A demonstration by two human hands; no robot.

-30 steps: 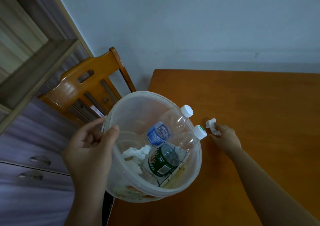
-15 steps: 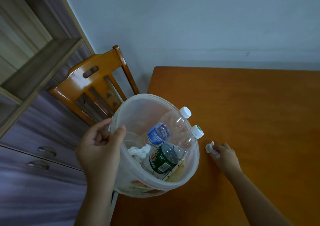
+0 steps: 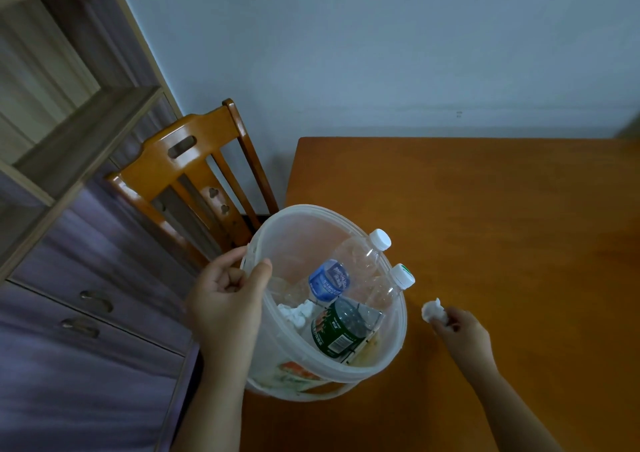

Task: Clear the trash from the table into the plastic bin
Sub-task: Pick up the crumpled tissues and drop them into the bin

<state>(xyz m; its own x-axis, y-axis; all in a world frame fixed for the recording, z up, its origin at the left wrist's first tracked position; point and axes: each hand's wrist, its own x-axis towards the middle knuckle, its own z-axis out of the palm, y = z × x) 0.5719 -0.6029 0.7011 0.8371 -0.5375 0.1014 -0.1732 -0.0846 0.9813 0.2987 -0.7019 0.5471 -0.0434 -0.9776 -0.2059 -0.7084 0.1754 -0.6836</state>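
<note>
A translucent plastic bin [image 3: 304, 233] hangs at the table's left edge, and my left hand [image 3: 227, 299] grips its rim with the thumb inside. Inside lie a clear bottle with a blue label [image 3: 329, 280], a second bottle with a green label [image 3: 337, 330], both with white caps poking over the rim, and crumpled white tissue [image 3: 296, 313]. My right hand [image 3: 460, 330] rests on the wooden table [image 3: 502, 226] just right of the bin, fingertips pinching a small crumpled white tissue [image 3: 432, 310].
A wooden chair [image 3: 187, 174] stands behind the bin at the table's left end. A shelf unit with purple drawers [image 3: 86, 295] fills the left side. A pale wall runs behind the table.
My right hand has drawn the small tissue nearer along the table, from beside the bottle caps to a spot beside the bin's right wall. The bin stays held.
</note>
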